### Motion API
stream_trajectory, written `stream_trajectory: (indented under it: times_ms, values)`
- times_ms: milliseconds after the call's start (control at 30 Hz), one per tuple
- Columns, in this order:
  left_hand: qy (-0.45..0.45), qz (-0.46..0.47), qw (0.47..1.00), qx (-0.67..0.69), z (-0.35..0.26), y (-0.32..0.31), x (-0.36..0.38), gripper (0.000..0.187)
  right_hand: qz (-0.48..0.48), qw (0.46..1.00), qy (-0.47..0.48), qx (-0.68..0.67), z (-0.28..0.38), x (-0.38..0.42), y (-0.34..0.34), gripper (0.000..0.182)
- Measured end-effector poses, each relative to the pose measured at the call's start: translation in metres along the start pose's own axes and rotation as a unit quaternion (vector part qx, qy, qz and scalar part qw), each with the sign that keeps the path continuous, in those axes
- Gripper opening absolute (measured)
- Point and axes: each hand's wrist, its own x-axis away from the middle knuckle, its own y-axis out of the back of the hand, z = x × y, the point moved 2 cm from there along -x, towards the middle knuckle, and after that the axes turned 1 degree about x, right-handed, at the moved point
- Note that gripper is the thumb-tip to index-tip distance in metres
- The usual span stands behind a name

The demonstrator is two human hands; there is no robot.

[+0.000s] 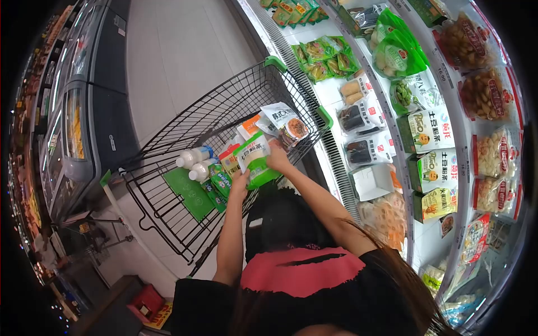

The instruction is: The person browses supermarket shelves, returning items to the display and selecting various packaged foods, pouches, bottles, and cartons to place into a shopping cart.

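Over the shopping cart (185, 115), my hands hold a green and white packet of potato noodles (259, 162) tilted toward me. My right hand (277, 157) grips its right edge. At the lower left edge is my left hand (240, 182), fingers closed, right beside a red and yellow packet (228, 159) that the noodle packet partly covers. Behind them in the cart are a white pouch with a food picture (287, 124) and an orange and white packet (248, 127). Two white-capped bottles (193, 157) lie left of my hands, near green packages (219, 179).
A refrigerated shelf (330, 145) runs along the right, stocked with bagged and boxed foods, including green-white noodle packets (428, 130) and black corn packs (361, 152). Dark freezer cabinets (103, 117) line the left, across the tiled aisle (168, 50). A green panel (188, 193) lies on the cart's near part.
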Motion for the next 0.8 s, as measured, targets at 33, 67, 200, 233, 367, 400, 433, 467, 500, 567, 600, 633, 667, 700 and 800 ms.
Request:
stream_trajectory:
  times_ms: [33,67,200,233,367,400,433,467,500,567,600,633,667,700,800]
  values:
    - [0.050,-0.010,0.992,-0.117,0.001,0.009,0.000,0.034,0.048,0.998,-0.025,0.045,0.001,-0.004,-0.006,0.039]
    - [0.098,-0.019,0.967,-0.232,0.003,0.017,0.000,0.036,0.079,0.990,-0.062,0.104,0.000,-0.002,-0.011,0.036]
    - [0.064,0.032,0.962,-0.262,-0.008,-0.010,0.052,0.046,0.232,0.928,-0.019,0.290,0.013,0.018,-0.006,0.023]
    - [0.042,0.075,0.961,-0.264,-0.009,-0.016,0.067,0.052,0.215,0.932,-0.021,0.292,0.019,0.025,-0.005,0.020]
    - [-0.138,0.215,0.834,-0.489,-0.004,-0.029,0.093,0.087,0.049,0.928,0.139,0.343,0.023,0.056,0.004,0.016]
    - [-0.125,0.218,0.836,-0.488,0.004,-0.027,0.090,0.089,0.022,0.936,0.154,0.315,0.020,0.063,0.008,0.015]
    - [-0.109,0.215,0.841,-0.485,0.004,-0.037,0.089,0.091,0.001,0.942,0.173,0.287,0.020,0.068,0.015,0.015]
    - [-0.141,0.193,0.827,-0.508,0.000,-0.043,0.089,0.080,-0.008,0.942,0.169,0.291,0.019,0.068,0.020,0.015]
    - [-0.146,0.195,0.825,-0.509,-0.003,-0.051,0.081,0.080,-0.018,0.949,0.172,0.264,0.022,0.067,0.026,0.017]
    - [-0.161,0.213,0.780,-0.566,-0.004,-0.057,0.076,0.068,-0.020,0.956,0.183,0.230,0.028,0.066,0.032,0.020]
    - [-0.184,0.204,0.788,-0.551,-0.006,-0.062,0.075,0.058,-0.026,0.962,0.163,0.219,0.028,0.063,0.031,0.021]
    - [-0.185,0.195,0.788,-0.554,-0.008,-0.065,0.077,0.058,-0.034,0.966,0.145,0.209,0.028,0.058,0.032,0.022]
    - [-0.178,0.187,0.795,-0.549,-0.010,-0.068,0.078,0.057,-0.033,0.966,0.154,0.206,0.030,0.053,0.033,0.022]
    - [-0.170,0.180,0.802,-0.543,-0.012,-0.067,0.077,0.055,-0.037,0.967,0.145,0.209,0.031,0.051,0.034,0.023]
    - [-0.186,0.151,0.790,-0.564,-0.010,-0.062,0.063,0.050,-0.044,0.967,0.139,0.209,0.036,0.041,0.035,0.024]
